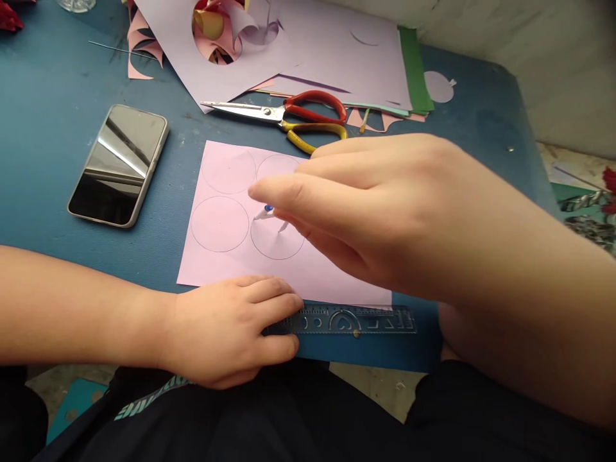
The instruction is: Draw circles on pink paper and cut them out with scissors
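Note:
A pink paper sheet (226,212) with several pencil-drawn circles lies on the blue table (48,128). My right hand (385,212) hovers over it, fingers pinched on a compass (269,215) whose pen tip and needle touch the lower right circle. My left hand (235,327) rests flat on the sheet's near edge, fingers stretched out and lying on a blue-tinted ruler (351,319) at the table's front edge.
A phone (120,163) lies face up at the left. Scissors (293,115) with red and yellow handles sit behind the sheet. A stack of lilac, pink and green papers (337,58) covers the far side. A lilac paper disc (439,86) lies at the right.

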A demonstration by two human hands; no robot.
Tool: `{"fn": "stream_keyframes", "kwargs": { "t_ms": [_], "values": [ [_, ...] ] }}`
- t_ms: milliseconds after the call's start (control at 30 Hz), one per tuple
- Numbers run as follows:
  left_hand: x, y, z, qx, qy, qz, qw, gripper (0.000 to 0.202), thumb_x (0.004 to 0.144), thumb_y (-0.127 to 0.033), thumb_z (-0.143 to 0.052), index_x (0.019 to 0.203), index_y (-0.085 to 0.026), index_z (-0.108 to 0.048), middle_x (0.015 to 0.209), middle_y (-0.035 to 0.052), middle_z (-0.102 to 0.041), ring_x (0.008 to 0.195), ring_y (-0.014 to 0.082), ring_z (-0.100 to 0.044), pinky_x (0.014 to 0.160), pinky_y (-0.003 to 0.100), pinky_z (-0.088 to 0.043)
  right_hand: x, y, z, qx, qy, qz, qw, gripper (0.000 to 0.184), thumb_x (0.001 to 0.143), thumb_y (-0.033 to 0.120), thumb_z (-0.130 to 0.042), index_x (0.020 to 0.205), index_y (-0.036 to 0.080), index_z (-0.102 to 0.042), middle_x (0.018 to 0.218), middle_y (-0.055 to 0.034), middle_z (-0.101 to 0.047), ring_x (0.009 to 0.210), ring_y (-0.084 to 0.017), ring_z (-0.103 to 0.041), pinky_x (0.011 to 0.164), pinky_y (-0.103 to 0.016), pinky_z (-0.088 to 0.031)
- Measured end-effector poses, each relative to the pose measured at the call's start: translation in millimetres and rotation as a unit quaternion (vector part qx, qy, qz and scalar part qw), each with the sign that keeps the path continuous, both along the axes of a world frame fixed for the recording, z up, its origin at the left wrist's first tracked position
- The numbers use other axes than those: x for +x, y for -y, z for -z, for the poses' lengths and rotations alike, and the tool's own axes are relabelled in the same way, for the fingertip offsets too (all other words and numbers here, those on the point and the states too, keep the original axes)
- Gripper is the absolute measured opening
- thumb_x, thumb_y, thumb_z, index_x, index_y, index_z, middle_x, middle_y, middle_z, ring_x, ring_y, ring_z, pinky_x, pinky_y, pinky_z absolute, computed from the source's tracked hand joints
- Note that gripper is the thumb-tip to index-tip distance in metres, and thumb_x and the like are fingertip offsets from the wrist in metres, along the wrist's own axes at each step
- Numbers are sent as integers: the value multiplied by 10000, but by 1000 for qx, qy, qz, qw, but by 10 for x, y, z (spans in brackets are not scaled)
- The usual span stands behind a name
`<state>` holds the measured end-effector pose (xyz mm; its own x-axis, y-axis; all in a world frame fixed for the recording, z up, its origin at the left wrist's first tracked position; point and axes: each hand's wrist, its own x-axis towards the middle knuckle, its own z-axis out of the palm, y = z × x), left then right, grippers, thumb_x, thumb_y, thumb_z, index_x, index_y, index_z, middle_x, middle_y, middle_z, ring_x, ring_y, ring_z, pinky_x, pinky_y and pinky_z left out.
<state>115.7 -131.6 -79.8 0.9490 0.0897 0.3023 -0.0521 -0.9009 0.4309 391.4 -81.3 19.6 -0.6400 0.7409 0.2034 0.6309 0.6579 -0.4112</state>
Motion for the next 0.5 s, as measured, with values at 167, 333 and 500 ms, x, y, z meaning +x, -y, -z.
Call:
{"fn": "stream_keyframes", "kwargs": {
  "t_ms": [167, 333, 500],
  "values": [
    [1, -3, 11, 1, 0, -1, 1000, 377, 1086, -259, -839, 1448, -156, -861, 1603, 289, -829, 1425, 467, -805, 1189, 597, -765, 134, 100, 1, -14, -44, -9, 999, 537, 1347, 618, -571, 959, 326, -801, 917, -47, -701, 882, -262, -772, 815, -417, -647],
    [0, -12, 25, -4, 1, 3, 1000, 380, 1107, -273, -810, 1468, -167, -853, 1660, 304, -809, 1458, 469, -804, 1131, 589, -789, 255, 204, 53, 70, -1, -81, 994, 366, 1352, 441, -610, 1074, 330, -821, 908, -30, -736, 723, -217, -646, 712, -397, -569],
    [3, -20, 24, 0, -8, 5, 1000, 364, 1115, -288, -799, 1458, -181, -855, 1685, 302, -804, 1469, 466, -806, 1125, 581, -795, 302, 222, 43, 153, 18, -121, 981, 349, 1357, 277, -482, 1192, 335, -784, 915, -29, -730, 703, -233, -649, 649, -451, -495]
  ]
}}
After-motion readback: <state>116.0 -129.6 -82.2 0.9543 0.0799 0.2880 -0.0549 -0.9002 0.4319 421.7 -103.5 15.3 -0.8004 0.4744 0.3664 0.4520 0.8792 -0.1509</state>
